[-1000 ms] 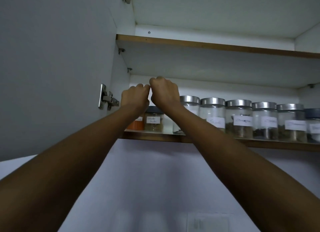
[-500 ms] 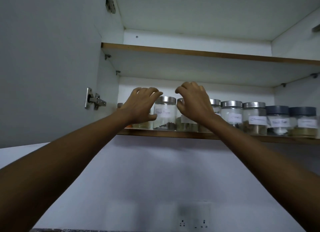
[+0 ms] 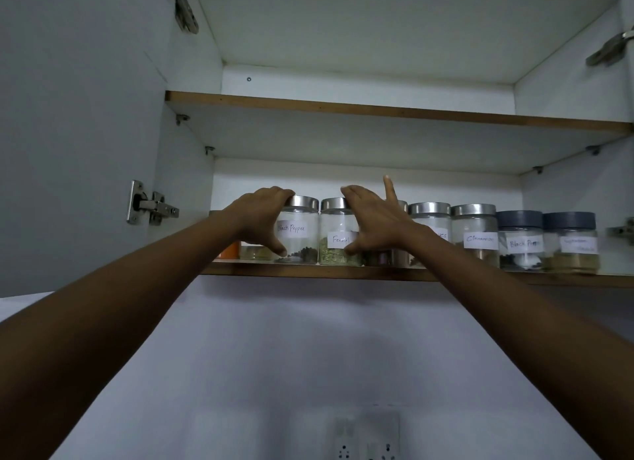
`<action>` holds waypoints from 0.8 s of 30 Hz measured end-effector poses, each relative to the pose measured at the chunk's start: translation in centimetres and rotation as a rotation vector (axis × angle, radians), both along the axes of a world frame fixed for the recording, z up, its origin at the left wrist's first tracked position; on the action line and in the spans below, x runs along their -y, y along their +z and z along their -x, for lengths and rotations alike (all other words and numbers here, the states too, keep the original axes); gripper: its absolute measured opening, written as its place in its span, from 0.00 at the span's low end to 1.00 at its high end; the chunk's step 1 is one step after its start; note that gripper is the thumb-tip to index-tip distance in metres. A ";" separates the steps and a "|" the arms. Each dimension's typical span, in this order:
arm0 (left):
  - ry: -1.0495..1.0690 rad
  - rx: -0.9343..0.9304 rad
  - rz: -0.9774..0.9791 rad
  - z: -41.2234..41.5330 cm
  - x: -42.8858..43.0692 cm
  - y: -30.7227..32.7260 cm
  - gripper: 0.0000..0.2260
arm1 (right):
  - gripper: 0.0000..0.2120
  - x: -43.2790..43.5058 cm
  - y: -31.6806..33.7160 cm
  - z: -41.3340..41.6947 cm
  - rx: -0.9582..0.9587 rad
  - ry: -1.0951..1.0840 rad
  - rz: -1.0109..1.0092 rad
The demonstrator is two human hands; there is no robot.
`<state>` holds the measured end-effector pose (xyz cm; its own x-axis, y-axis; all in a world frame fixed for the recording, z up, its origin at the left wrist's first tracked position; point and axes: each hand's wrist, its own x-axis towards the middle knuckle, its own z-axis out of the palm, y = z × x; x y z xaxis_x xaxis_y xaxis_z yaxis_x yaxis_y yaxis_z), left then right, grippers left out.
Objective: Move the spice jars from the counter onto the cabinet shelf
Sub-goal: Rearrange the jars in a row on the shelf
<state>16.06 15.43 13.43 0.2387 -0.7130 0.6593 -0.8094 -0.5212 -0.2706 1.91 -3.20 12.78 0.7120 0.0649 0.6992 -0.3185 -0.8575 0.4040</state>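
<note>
Head view: left hand (image 3: 262,219) is wrapped on the Black Pepper jar (image 3: 297,233), thumb low, fingers over the steel lid. Right hand (image 3: 372,221) is clamped on the Fennel jar (image 3: 339,235), index finger raised. Both jars are stood on the lower cabinet shelf (image 3: 343,273), touching side by side, apparently being squared into the row with the Cinnamon jar (image 3: 475,235).

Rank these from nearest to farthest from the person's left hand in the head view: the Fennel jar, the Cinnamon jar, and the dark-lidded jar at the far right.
1. Glass, silver-lidded Fennel jar: just right of the left hand.
2. Glass, silver-lidded Cinnamon jar: mid-row, beyond the right hand.
3. Glass jar with dark grey lid: far right end of the shelf.
</note>
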 end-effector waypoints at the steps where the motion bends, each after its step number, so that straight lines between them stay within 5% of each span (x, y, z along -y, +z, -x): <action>1: -0.008 0.004 0.012 -0.1 0.1 0.0 0.46 | 0.52 0.0 0.0 -0.1 -0.006 -0.004 0.023; 24: -0.065 0.022 0.024 -6.9 3.4 0.6 0.40 | 0.43 0.2 1.1 -6.8 -0.071 -0.187 0.152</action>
<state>22.92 12.02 14.00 0.1776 -0.7104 0.6810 -0.8355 -0.4745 -0.2771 8.68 -3.38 13.87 0.7686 0.0278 0.6391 -0.4322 -0.7141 0.5508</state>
